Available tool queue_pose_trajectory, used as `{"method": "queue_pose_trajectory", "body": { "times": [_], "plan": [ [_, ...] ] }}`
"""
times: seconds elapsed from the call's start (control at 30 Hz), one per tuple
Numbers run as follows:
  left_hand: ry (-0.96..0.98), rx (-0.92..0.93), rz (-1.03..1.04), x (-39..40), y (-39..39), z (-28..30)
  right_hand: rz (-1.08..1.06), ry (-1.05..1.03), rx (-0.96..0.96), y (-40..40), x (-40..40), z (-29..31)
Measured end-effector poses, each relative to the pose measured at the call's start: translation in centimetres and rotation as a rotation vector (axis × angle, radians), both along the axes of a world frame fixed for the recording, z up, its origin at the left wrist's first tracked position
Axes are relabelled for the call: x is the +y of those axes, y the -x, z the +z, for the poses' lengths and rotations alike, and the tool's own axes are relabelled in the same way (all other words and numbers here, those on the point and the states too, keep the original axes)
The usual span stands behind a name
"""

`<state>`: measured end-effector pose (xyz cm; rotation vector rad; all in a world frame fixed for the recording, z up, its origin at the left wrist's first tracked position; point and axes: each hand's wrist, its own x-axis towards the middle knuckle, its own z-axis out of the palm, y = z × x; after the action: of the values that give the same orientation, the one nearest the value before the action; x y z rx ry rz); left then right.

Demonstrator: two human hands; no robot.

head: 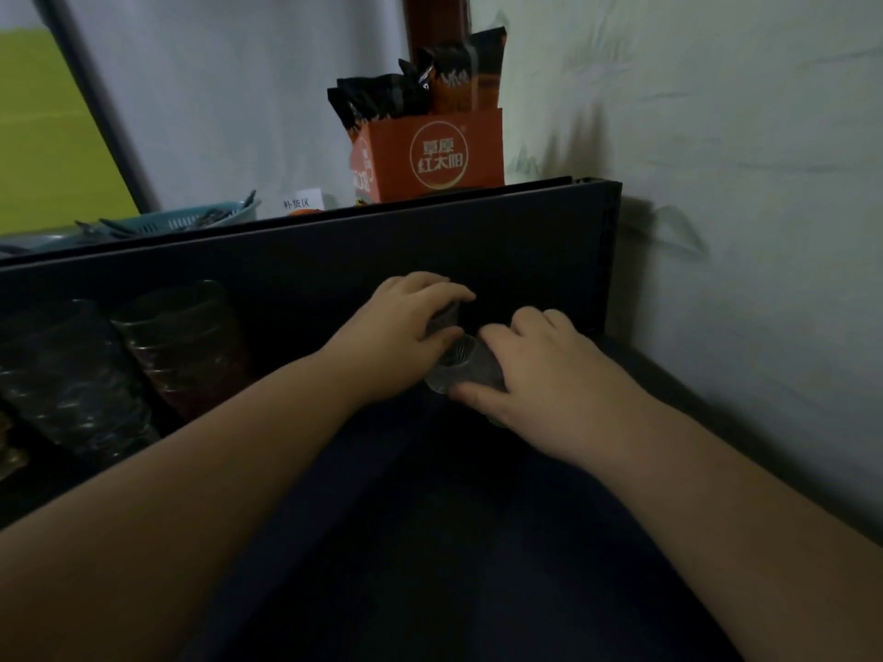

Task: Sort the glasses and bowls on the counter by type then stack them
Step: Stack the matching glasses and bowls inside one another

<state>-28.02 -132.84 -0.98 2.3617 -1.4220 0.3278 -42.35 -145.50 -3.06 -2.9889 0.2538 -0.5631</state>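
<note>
On the dark counter (430, 542), close to the black back panel, my left hand (406, 336) grips a small clear glass (446, 317) that stands upright between thumb and fingers. Just in front of it my right hand (535, 370) grips a second clear ribbed glass (461, 365), tilted with its mouth toward the left hand. The two glasses sit almost touching. At the left stand two tall stacks of clear glasses: one ribbed stack (71, 375) and one smoother stack (186, 346).
The black back panel (334, 260) closes the counter off behind. A pale wall (740, 231) bounds the right side. Above the panel sit an orange box of black packets (430, 155) and a blue basket (191, 219).
</note>
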Motion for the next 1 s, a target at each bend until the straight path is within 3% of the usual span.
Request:
{"method": "queue_pose_trajectory", "body": {
  "times": [0.27,0.43,0.63,1.0],
  "plan": [
    [-0.107,0.064,-0.003,-0.8,0.1,-2.1,-0.025,-0.033,0.087,0.8,-1.5,-0.6],
    [-0.205,-0.092,0.065,2.0,0.4,-2.8,-0.007,-0.031,0.061,0.4,-1.7,-0.8],
    [-0.272,-0.131,0.226,6.9,-0.5,-2.9,0.091,-0.068,0.014,-0.6,-0.6,-1.2],
    [-0.232,0.037,0.312,8.8,-0.8,-2.4,0.113,-0.149,-0.037,-1.4,-0.1,-1.5]
  ]
}}
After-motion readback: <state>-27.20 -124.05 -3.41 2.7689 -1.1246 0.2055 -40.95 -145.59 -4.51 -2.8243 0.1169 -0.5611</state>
